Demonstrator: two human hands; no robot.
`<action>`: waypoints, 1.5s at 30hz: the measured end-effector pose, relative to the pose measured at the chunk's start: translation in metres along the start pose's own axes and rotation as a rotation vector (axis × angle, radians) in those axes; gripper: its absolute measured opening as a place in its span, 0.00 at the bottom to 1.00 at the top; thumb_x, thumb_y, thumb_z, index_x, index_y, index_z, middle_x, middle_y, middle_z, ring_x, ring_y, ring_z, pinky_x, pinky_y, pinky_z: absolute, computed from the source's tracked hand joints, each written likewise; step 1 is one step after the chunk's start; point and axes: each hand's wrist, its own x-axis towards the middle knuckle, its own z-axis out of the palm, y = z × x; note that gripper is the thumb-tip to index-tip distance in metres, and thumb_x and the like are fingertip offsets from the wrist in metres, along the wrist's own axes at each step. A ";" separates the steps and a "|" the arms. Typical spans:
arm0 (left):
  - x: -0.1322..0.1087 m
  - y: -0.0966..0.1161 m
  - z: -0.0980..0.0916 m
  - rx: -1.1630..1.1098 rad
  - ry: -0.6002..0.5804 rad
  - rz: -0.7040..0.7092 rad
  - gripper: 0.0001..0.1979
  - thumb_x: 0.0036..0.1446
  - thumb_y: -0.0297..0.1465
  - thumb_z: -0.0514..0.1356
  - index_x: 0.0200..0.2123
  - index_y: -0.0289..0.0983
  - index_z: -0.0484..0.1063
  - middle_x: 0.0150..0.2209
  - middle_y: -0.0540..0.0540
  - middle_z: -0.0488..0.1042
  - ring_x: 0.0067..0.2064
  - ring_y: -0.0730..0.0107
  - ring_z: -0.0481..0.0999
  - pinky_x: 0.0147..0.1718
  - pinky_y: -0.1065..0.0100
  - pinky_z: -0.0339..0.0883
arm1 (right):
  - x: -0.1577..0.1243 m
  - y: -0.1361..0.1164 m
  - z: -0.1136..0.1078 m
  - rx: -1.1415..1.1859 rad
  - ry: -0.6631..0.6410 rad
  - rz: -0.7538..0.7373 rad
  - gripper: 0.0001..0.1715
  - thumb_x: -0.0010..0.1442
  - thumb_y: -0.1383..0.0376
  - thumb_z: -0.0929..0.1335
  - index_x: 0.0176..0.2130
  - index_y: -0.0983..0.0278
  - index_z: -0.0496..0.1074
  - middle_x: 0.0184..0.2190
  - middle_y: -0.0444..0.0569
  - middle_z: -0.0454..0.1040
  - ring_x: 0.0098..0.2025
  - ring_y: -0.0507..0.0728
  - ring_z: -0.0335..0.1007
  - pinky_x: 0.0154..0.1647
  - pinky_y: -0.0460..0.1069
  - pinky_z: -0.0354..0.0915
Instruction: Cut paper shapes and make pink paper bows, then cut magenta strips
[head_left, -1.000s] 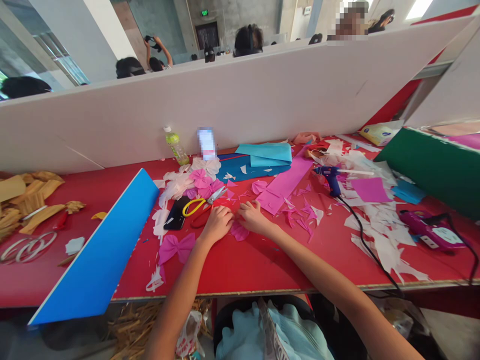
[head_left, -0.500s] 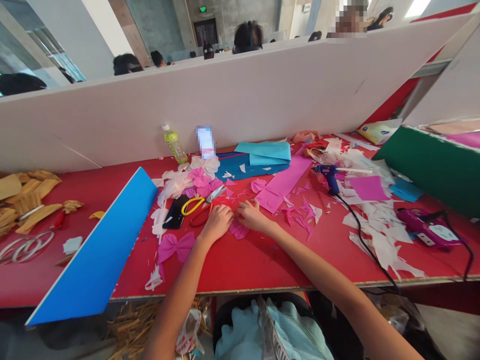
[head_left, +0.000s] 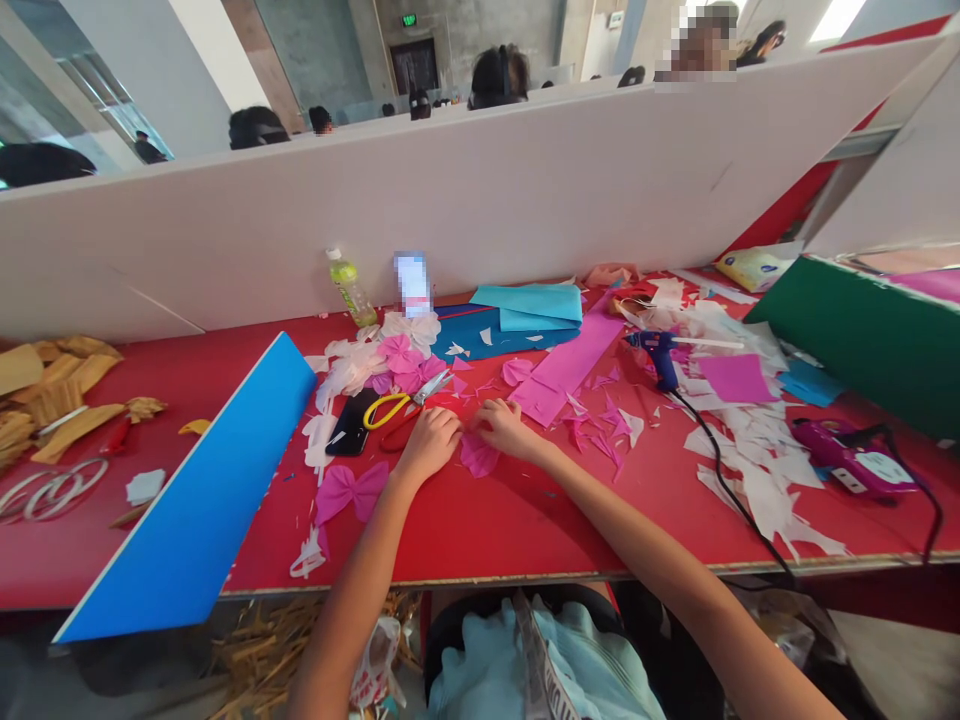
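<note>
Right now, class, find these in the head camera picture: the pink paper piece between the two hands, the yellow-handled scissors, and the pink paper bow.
Pink paper piece (head_left: 478, 456): head view, on its middle.
Yellow-handled scissors (head_left: 397, 402): head view, on the yellow handle.
Pink paper bow (head_left: 351, 493): head view, on its centre.

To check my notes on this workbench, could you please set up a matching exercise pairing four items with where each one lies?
Items:
1. Yellow scissors
2. Glue gun
3. Pink bow
4. Green bottle

Places:
A. By the white partition
B. Beside the left hand's wrist
C. Trailing a black cord
D. Next to a phone

Pairs: 1-D, 2-C, 3-B, 4-A.
</note>
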 end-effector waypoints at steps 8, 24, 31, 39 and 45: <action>0.001 0.003 0.003 0.013 -0.028 0.000 0.04 0.56 0.27 0.56 0.34 0.36 0.70 0.36 0.46 0.71 0.42 0.64 0.66 0.43 0.62 0.60 | -0.001 -0.001 0.004 -0.042 -0.025 -0.024 0.07 0.55 0.68 0.65 0.34 0.62 0.73 0.38 0.50 0.70 0.46 0.60 0.60 0.52 0.62 0.45; 0.001 0.004 0.001 0.080 -0.074 0.006 0.05 0.58 0.27 0.54 0.34 0.36 0.70 0.36 0.44 0.70 0.42 0.62 0.66 0.44 0.60 0.59 | -0.001 -0.004 0.004 -0.101 -0.047 0.003 0.09 0.56 0.68 0.63 0.32 0.63 0.73 0.37 0.51 0.70 0.46 0.60 0.59 0.51 0.62 0.45; 0.001 0.003 0.002 0.117 -0.073 0.023 0.06 0.58 0.26 0.52 0.33 0.35 0.69 0.35 0.44 0.70 0.42 0.61 0.65 0.44 0.59 0.58 | -0.001 -0.004 0.002 -0.071 -0.056 0.022 0.08 0.56 0.67 0.64 0.32 0.63 0.73 0.38 0.50 0.71 0.46 0.59 0.60 0.51 0.61 0.45; 0.000 0.003 0.001 0.092 -0.071 0.019 0.06 0.57 0.26 0.53 0.32 0.35 0.69 0.35 0.43 0.69 0.41 0.60 0.65 0.43 0.58 0.59 | 0.000 -0.003 0.004 -0.051 -0.046 0.016 0.08 0.55 0.67 0.64 0.31 0.62 0.73 0.36 0.49 0.71 0.46 0.59 0.60 0.50 0.60 0.46; 0.000 0.001 -0.003 0.120 -0.027 0.010 0.07 0.59 0.27 0.52 0.33 0.35 0.70 0.34 0.43 0.70 0.40 0.61 0.66 0.42 0.60 0.59 | 0.000 0.006 -0.019 0.084 0.165 0.078 0.09 0.57 0.65 0.63 0.33 0.63 0.72 0.38 0.49 0.70 0.44 0.57 0.61 0.46 0.54 0.49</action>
